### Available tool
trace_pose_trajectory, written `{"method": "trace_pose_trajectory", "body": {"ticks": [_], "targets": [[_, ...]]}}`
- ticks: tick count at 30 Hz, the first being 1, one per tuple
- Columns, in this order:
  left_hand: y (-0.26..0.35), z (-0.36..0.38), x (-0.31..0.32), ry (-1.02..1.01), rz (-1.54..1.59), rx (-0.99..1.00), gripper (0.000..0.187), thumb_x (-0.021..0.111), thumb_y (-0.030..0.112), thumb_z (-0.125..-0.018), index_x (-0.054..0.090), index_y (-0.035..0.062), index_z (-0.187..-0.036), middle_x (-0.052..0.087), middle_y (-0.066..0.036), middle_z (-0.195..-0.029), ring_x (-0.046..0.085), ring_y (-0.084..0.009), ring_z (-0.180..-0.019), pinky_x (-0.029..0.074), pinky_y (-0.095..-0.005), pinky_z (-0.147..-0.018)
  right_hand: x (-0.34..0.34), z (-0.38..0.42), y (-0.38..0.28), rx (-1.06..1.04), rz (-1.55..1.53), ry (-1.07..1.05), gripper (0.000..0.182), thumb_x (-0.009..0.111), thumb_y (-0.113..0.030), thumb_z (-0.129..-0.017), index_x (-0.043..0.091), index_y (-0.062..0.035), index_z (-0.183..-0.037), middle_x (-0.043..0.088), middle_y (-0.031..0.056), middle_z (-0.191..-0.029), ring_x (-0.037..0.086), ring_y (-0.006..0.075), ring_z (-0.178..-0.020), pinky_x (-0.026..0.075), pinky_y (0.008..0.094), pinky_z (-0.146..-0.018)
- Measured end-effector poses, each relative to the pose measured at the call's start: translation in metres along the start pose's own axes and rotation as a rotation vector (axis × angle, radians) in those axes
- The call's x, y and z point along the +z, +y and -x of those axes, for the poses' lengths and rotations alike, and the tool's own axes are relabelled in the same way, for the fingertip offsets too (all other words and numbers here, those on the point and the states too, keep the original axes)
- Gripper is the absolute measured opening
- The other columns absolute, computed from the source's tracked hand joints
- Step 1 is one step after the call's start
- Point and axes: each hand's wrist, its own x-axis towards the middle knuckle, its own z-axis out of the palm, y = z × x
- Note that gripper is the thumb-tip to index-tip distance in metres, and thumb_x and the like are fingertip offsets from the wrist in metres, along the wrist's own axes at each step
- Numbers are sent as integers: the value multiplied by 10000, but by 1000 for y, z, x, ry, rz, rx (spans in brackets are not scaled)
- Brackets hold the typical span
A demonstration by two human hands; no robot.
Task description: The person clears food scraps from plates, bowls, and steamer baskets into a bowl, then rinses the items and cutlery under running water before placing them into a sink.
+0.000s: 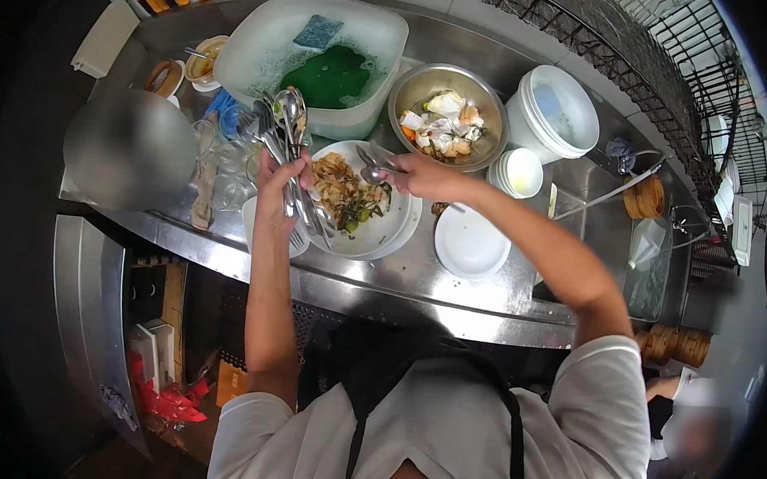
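A bundle of metal spoons and forks (274,136) is gripped in my left hand (285,182), over the left edge of a white plate (375,242). Food scraps (349,193), noodle-like pieces and greens, lie on that plate. My right hand (416,176) is closed on a metal utensil (371,172), whose spoon end is above the scraps. Behind the plate stands a steel bowl (401,79) with crumpled tissues and scraps. To the right is a smaller white plate (471,243).
A tub (384,25) of green soapy water with a sponge (318,32) stands at the back. White buckets (534,130) and stacked cups (522,172) are at the right. Glasses (230,190) stand left. A sink (586,197) lies right; another person (692,424) is at far right.
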Motion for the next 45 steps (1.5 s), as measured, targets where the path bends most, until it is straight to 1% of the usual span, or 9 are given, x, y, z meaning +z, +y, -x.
{"method": "trace_pose_trajectory", "body": {"ticks": [5,13,18,24,27,35,40,42,45], "targets": [[-16,6,19,158,-133,-43,358,631,-11,-850,503,23,-1183,602,-88,-905,520,-127,-624,422,-257,-554,16,26,1,246,-593,104,253,654,-368,-939,658,-116,-955,477,-62,-646,387,40,-533,277,213,-471],[-93,20,170,-71,-326,-135,464,680,-14,-833,479,62,-1245,630,-70,-957,570,-123,-674,462,-255,-585,-3,138,-12,26,-725,925,278,531,-277,-1004,647,-25,-982,591,1,-742,512,71,-650,395,254,-558],[-221,23,310,-403,-474,-60,685,728,6,-731,392,-7,-1328,584,-122,-1155,623,-186,-940,553,-316,-731,-64,235,64,94,-916,1274,476,606,-472,-930,643,-12,-1045,598,-8,-724,439,31,-523,335,206,-456],[-421,2,401,-575,-379,-660,449,641,88,-858,497,69,-1282,642,-52,-1026,637,-162,-901,530,-313,-757,-143,311,230,493,-429,1613,635,513,-575,-936,609,39,-1068,665,224,-985,648,311,-929,482,394,-813],[-492,0,420,-429,-139,-864,423,632,94,-890,476,89,-1284,636,-53,-1071,642,-164,-937,543,-314,-782,-166,317,289,656,-387,1557,625,363,-511,-997,583,47,-1176,629,308,-1136,577,463,-1112,423,484,-954],[-570,-14,408,-352,-112,-926,491,596,121,-916,398,79,-1363,598,-101,-1173,630,-206,-1036,542,-347,-850,-178,321,364,653,-259,1312,581,421,-491,-983,608,22,-1183,624,315,-1143,570,476,-1112,423,500,-966],[-588,-24,381,-533,-557,-516,635,641,46,-833,350,-31,-1392,568,-99,-1247,591,-186,-1076,477,-325,-930,-175,309,394,526,-456,1344,611,643,-484,-879,586,53,-1164,653,272,-1106,625,380,-1051,462,441,-917],[-579,-22,379,-579,-585,-512,669,680,35,-785,380,-32,-1380,585,-95,-1220,588,-185,-1078,465,-319,-933,-176,309,384,163,-671,1478,491,775,-307,-824,603,49,-1116,687,147,-1015,642,241,-944,486,347,-854],[-562,-10,386,-442,-594,-582,598,744,66,-723,525,-18,-1273,636,-89,-1142,604,-188,-1043,474,-311,-891,-172,308,394,106,-1154,1330,391,783,-245,-823,643,33,-1059,695,86,-940,642,181,-873,491,314,-823]]}}
